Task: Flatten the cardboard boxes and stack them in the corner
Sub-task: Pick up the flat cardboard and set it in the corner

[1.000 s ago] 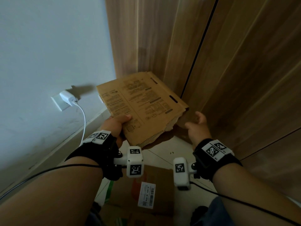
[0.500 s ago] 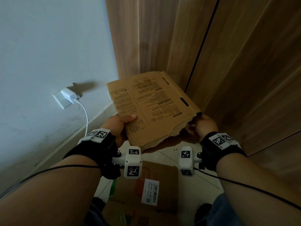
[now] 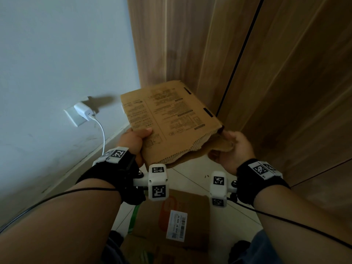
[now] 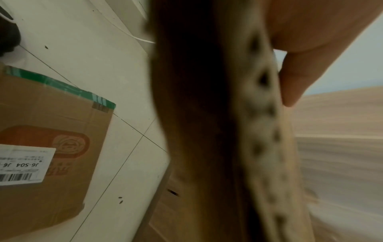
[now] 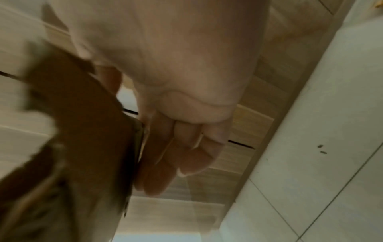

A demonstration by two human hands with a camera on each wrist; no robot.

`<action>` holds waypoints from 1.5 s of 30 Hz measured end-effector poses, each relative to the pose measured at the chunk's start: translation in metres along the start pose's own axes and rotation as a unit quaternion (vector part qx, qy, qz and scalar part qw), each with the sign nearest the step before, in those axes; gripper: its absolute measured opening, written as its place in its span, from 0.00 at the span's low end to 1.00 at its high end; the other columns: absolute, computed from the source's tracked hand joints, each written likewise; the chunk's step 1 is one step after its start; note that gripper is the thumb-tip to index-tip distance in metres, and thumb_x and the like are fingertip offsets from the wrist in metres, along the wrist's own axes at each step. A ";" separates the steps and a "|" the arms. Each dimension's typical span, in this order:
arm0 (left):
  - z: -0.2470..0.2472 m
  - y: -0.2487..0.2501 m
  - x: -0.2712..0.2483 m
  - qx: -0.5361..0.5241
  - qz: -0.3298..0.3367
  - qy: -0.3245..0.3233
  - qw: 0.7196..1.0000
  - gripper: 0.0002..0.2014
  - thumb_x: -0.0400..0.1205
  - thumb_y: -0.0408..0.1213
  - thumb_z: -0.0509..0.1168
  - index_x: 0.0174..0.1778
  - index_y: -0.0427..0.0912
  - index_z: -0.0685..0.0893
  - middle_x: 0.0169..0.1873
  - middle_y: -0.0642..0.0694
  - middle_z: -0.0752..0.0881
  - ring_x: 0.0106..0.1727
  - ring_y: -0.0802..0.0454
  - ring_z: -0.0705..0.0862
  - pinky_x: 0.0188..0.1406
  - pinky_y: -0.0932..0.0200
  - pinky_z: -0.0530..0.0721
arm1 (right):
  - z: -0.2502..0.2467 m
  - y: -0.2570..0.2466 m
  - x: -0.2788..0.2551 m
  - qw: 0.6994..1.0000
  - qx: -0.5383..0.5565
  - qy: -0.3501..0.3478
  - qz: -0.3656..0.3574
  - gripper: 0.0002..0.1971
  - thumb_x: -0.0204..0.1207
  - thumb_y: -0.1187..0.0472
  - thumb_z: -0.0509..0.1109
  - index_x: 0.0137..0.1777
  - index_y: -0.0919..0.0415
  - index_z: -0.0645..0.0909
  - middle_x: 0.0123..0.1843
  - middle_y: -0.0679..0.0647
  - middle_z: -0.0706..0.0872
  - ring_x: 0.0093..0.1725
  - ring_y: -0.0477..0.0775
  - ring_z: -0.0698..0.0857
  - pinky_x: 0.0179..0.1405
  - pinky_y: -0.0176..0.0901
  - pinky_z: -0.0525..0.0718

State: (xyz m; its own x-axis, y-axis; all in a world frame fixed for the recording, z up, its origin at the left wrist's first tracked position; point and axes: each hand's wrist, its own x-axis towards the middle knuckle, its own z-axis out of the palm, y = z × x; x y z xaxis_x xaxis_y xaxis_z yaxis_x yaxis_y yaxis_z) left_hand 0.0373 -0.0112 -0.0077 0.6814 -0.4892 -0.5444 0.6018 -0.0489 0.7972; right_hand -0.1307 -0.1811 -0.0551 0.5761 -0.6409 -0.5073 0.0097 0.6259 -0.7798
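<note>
Flattened printed box [image 3: 167, 119] held level above the corner floor, long axis toward 12 o'clock; left hand [image 3: 133, 143] pinching its 8 o'clock edge, right hand [image 3: 231, 149] gripping its 4 o'clock corner, equally near.

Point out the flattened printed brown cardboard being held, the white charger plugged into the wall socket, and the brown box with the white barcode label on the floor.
Flattened printed brown cardboard [image 3: 167, 119], head view, printed top face.
White charger [image 3: 82, 109], head view, its body at the socket.
Brown box with white barcode label [image 3: 192, 204], head view, bare top face above the label.
</note>
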 end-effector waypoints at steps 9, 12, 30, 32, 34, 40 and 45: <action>0.003 -0.018 0.027 -0.031 0.001 0.035 0.999 0.21 0.80 0.34 0.62 0.70 0.42 0.75 0.63 0.39 0.85 0.60 0.37 0.85 0.62 0.31 0.80 | 0.021 0.017 0.010 0.997 0.047 -0.059 0.009 0.15 0.71 0.47 0.64 0.53 0.53 0.80 0.50 0.54 0.86 0.53 0.55 0.82 0.50 0.50 0.74; 0.003 -0.039 0.045 -0.034 -0.011 0.045 0.998 0.23 0.78 0.37 0.65 0.70 0.44 0.75 0.61 0.43 0.86 0.57 0.39 0.85 0.62 0.32 0.81 | 0.029 0.035 0.022 0.995 0.084 -0.048 0.030 0.11 0.76 0.55 0.63 0.56 0.54 0.80 0.56 0.53 0.85 0.56 0.55 0.81 0.50 0.51 0.76; -0.047 -0.110 0.161 0.107 -0.164 0.112 0.974 0.14 0.82 0.40 0.61 0.61 0.41 0.78 0.52 0.40 0.86 0.50 0.43 0.84 0.55 0.49 0.81 | 0.029 0.146 0.179 0.983 0.047 0.048 0.172 0.19 0.80 0.66 0.62 0.71 0.58 0.75 0.63 0.63 0.85 0.53 0.65 0.85 0.42 0.55 0.84; -0.055 -0.119 0.174 0.092 -0.184 0.114 0.972 0.21 0.81 0.37 0.62 0.71 0.40 0.72 0.57 0.37 0.85 0.50 0.43 0.83 0.55 0.48 0.81 | 0.029 0.163 0.198 0.980 0.030 0.064 0.188 0.22 0.79 0.67 0.62 0.73 0.58 0.74 0.66 0.64 0.84 0.53 0.66 0.85 0.42 0.56 0.85; -0.064 -0.127 0.184 0.087 -0.194 0.115 0.970 0.26 0.81 0.35 0.63 0.76 0.42 0.67 0.56 0.36 0.84 0.51 0.43 0.82 0.57 0.47 0.80 | 0.030 0.177 0.215 0.977 0.017 0.071 0.202 0.23 0.79 0.68 0.63 0.74 0.59 0.73 0.65 0.66 0.83 0.52 0.67 0.86 0.40 0.56 0.85; -0.086 -0.141 0.216 0.063 -0.210 0.099 0.971 0.11 0.83 0.32 0.59 0.59 0.45 0.72 0.41 0.43 0.81 0.39 0.49 0.79 0.49 0.51 0.76 | 0.035 0.204 0.257 0.975 0.012 0.055 0.213 0.22 0.80 0.70 0.62 0.74 0.59 0.73 0.69 0.67 0.81 0.52 0.66 0.85 0.40 0.57 0.84; -0.095 -0.153 0.242 0.073 -0.196 0.082 0.974 0.25 0.84 0.29 0.55 0.79 0.41 0.63 0.61 0.39 0.80 0.61 0.42 0.80 0.54 0.52 0.78 | 0.043 0.214 0.286 0.978 -0.017 0.054 0.203 0.23 0.79 0.70 0.61 0.74 0.57 0.72 0.68 0.66 0.81 0.55 0.68 0.83 0.44 0.61 0.85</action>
State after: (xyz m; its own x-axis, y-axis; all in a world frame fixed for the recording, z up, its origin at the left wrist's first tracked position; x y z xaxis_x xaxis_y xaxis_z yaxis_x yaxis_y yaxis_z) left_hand 0.1500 -0.0394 -0.2864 0.4754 -0.2631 -0.8395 0.7721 -0.3327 0.5415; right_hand 0.0715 -0.2116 -0.3513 0.4377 -0.3869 -0.8116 -0.2303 0.8244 -0.5171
